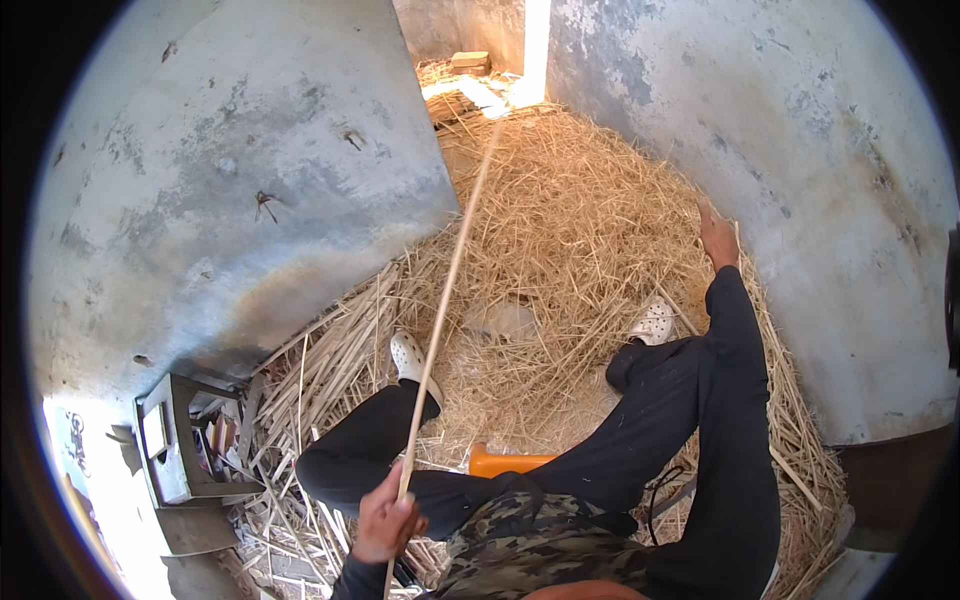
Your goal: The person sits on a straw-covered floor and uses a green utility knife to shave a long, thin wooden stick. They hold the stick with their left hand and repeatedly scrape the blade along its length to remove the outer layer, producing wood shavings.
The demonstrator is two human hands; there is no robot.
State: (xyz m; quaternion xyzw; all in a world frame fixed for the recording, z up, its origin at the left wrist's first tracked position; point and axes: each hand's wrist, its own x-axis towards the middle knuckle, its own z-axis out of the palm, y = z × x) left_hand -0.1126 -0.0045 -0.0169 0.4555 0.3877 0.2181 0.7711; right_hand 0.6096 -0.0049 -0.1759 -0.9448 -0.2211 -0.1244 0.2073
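Observation:
My left hand (388, 520) is closed around the lower part of a long, thin, pale stick (452, 270). The stick slants up and away from it, over the straw, toward the bright gap at the far end. My right arm reaches out to the right, and my right hand (718, 238) is beside the wall at the edge of the straw pile (570, 200). Its fingers point away from me and look stretched out. A thin stalk shows by its outer side; whether the hand touches it cannot be made out.
Grey, stained walls (250, 200) stand on both sides. Loose stalks (330, 350) lie at the left, near a box-like wooden cabinet (190, 440). White clogs (652, 322) are on my feet. An orange plastic piece (505, 462) is between my legs. A brick (470, 62) sits far back.

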